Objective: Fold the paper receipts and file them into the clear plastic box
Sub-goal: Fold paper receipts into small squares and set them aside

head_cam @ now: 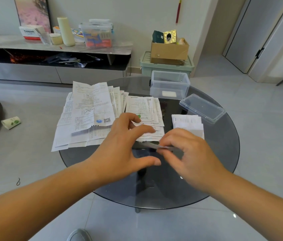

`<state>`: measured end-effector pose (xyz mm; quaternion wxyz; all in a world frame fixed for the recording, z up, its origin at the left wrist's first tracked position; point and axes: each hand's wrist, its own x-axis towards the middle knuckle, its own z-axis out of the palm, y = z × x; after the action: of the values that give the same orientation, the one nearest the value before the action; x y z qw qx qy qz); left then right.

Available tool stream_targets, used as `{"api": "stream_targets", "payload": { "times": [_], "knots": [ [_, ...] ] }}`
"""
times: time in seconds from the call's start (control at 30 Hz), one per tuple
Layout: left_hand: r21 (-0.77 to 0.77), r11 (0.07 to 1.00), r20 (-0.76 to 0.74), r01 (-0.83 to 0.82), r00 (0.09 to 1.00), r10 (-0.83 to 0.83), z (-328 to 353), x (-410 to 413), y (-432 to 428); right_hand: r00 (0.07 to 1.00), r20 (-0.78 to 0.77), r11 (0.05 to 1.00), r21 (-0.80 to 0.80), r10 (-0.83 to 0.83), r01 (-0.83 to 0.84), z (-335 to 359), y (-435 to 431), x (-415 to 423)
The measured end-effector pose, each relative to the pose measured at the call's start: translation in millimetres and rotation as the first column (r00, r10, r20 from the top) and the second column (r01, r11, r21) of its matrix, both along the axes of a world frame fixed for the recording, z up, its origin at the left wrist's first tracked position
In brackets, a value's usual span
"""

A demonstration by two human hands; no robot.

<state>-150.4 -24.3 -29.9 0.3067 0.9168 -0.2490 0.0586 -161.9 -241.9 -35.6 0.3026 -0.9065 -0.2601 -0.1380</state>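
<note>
Several unfolded paper receipts (92,108) lie spread over the left and middle of a round dark glass table (220,153). A small stack of folded receipts (187,122) lies to the right of them. The clear plastic box (170,84) stands open at the table's far side, with one white folded paper on its bottom. Its clear lid (202,108) lies beside it on the right. My right hand (186,153) pinches a thin, blurred receipt (151,146) just above the glass. My left hand (125,150) hovers next to it, fingers spread and curved, holding nothing.
A low TV cabinet (55,47) with boxes and a filled plastic container runs along the back wall. A green storage bin (166,66) with a cardboard box on top stands behind the table. A paper cup (11,122) lies on the tiled floor at the left.
</note>
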Motion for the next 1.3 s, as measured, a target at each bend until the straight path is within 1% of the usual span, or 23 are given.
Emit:
{"api": "stream_targets", "payload": {
  "times": [0.07, 0.17, 0.23, 0.37, 0.47, 0.6, 0.67, 0.77, 0.83, 0.9, 1.03, 1.13, 1.3],
  "knots": [
    [0.062, 0.997, -0.045, 0.054, 0.998, -0.051, -1, 0, 2, 0.995, -0.095, 0.999, -0.033, 0.006, -0.009, -6, -2, -1],
    [0.139, 0.983, -0.165, 0.122, 0.981, -0.098, -6, -2, 6, 0.982, -0.19, 0.998, -0.057, 0.012, -0.023, -11, -3, -1],
    [0.196, 0.974, -0.197, 0.113, 0.978, -0.074, -9, -4, 9, 0.969, -0.245, 0.997, -0.067, 0.012, -0.03, -13, -4, -1],
    [0.214, 0.974, -0.204, 0.068, 0.979, -0.024, -10, -5, 10, 0.935, -0.354, 0.996, -0.092, -0.022, -0.011, -16, -7, -1],
    [0.232, 0.972, -0.2, 0.038, 0.98, 0.009, -12, -3, 9, 0.925, -0.375, 0.995, -0.091, -0.061, 0.029, -17, -6, 0],
    [0.232, 0.973, -0.19, 0.007, 0.981, 0.038, -13, 1, 6, 0.902, -0.423, 0.995, 0.003, -0.089, 0.1, -18, -1, 1],
    [0.213, 0.977, -0.188, -0.018, 0.98, 0.059, -15, 4, 5, 0.891, -0.438, 0.992, 0.003, -0.115, 0.129, -19, 3, 1],
    [0.175, 0.984, -0.203, -0.042, 0.976, 0.078, -19, 6, 2, 0.894, -0.408, 0.983, -0.065, -0.184, 0.172, -23, 11, 2],
    [0.176, 0.983, -0.209, -0.057, 0.973, 0.094, -22, 7, 0, 0.904, -0.353, 0.969, -0.14, -0.24, 0.203, -23, 16, 2],
    [0.177, 0.981, -0.223, -0.076, 0.968, 0.115, -23, 8, -1, 0.904, -0.333, 0.96, -0.178, -0.267, 0.218, -24, 19, 1],
    [0.173, 0.983, -0.255, -0.068, 0.961, 0.111, -23, 10, -3, 0.894, -0.337, 0.95, -0.199, -0.296, 0.24, -25, 20, -1],
    [0.167, 0.985, -0.269, -0.047, 0.959, 0.091, -21, 11, -4, 0.872, -0.339, 0.928, -0.249, -0.352, 0.278, -23, 19, 1],
    [0.149, 0.989, -0.34, 0.001, 0.939, 0.05, -20, 16, -2, 0.823, -0.395, 0.9, -0.324, -0.408, 0.29, -15, 15, 4]
  ]
}}
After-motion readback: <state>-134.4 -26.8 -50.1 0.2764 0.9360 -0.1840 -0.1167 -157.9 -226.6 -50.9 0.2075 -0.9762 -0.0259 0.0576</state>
